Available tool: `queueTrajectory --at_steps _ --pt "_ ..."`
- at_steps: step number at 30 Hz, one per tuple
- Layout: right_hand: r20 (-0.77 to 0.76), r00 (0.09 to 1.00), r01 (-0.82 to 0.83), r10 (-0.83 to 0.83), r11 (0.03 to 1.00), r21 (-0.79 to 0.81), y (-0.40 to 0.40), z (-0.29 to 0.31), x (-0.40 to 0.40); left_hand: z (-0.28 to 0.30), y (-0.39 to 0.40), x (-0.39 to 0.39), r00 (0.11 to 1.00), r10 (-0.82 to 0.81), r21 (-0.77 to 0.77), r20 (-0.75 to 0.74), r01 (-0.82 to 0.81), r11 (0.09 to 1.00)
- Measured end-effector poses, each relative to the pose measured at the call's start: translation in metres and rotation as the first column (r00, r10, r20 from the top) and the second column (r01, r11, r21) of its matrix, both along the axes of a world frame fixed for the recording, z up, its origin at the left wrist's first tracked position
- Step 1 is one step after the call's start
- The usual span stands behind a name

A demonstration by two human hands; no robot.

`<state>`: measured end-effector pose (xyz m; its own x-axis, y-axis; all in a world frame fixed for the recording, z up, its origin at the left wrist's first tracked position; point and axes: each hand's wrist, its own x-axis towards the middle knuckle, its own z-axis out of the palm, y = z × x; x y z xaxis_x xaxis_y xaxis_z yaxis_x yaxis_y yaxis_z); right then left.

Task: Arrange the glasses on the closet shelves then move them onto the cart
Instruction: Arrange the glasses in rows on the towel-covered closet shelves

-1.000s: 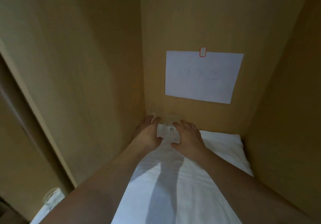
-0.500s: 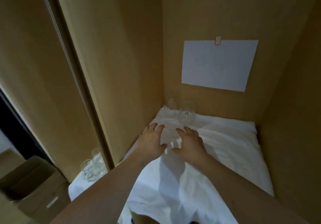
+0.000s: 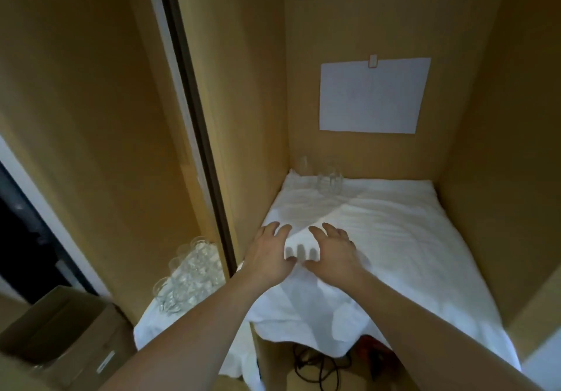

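Both hands, left hand (image 3: 270, 251) and right hand (image 3: 332, 249), are hovering spread and empty; the 2 glasses (image 3: 329, 182) are standing upright well beyond their fingertips.

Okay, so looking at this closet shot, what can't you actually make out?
- Head view: any writing on the white paper sheet is too faint to read.
- The clear drinking glasses in the back corner are transparent, so their count is unsure.
- The cluster of clear glasses on the left shelf is blurred and part-hidden by the closet door edge.
- The left hand and right hand hover open; cloth contact is unclear.
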<state>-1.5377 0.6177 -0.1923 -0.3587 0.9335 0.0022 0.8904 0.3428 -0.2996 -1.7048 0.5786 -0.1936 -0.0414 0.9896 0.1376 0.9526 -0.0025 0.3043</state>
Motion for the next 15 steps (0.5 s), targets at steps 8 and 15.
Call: queueTrajectory --at_steps 8,15 --pt "0.044 0.998 0.055 -0.054 0.998 -0.026 -0.085 -0.012 -0.043 -0.018 -0.076 -0.054 0.999 -0.049 -0.019 0.021 0.049 0.999" --pt "0.056 0.998 0.03 -0.026 0.997 -0.075 -0.145 -0.031 -0.106 -0.035 -0.136 -0.117 1.0 -0.017 -0.093 0.025 0.019 0.995"
